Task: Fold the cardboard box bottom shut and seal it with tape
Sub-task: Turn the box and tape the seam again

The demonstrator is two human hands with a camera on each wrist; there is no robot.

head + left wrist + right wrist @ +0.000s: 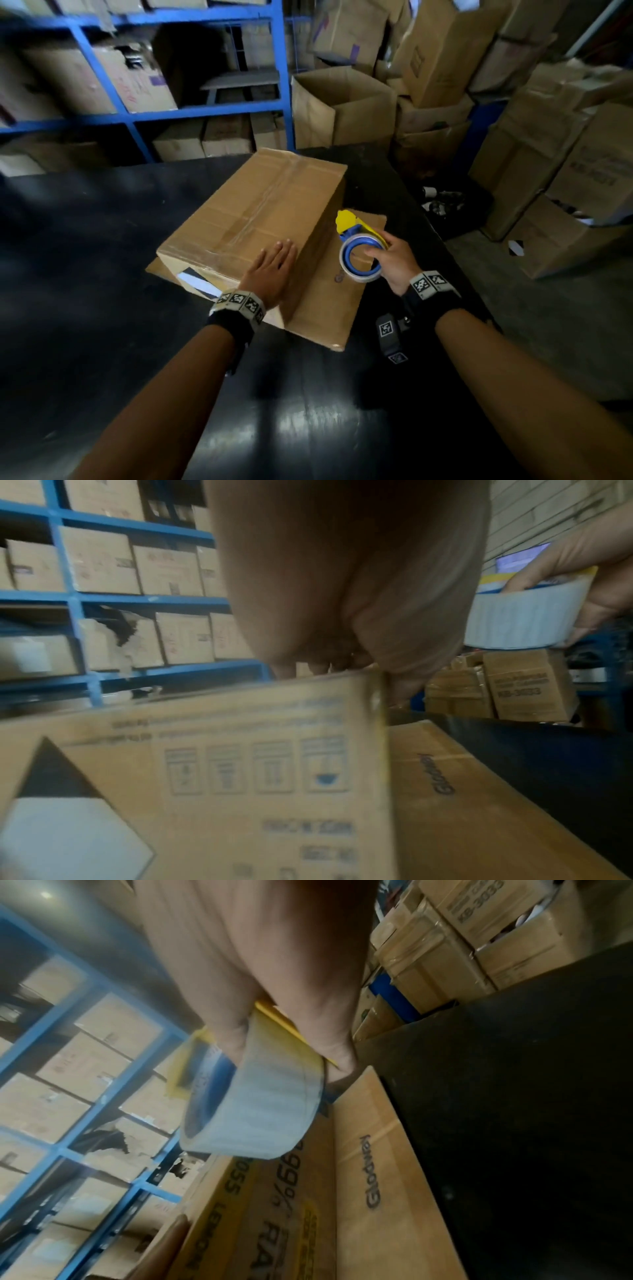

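A brown cardboard box (253,212) lies upside down on the black table (85,274), its upturned bottom folded flat with clear tape along the seams. My left hand (270,270) rests flat on the near corner of that bottom, fingers straight. In the left wrist view the left hand (342,588) lies over the box's (205,764) printed side. My right hand (394,258) grips a tape dispenser (359,246), yellow with a blue core and a clear roll, just right of the box above an outspread flap (335,301). In the right wrist view the tape dispenser (260,1102) hangs over the flap (377,1191).
Blue metal shelving (191,109) stacked with cartons stands behind the table. Open and stacked cardboard boxes (342,106) crowd the back and the right side (565,178). The table's right edge drops to a grey floor (548,325).
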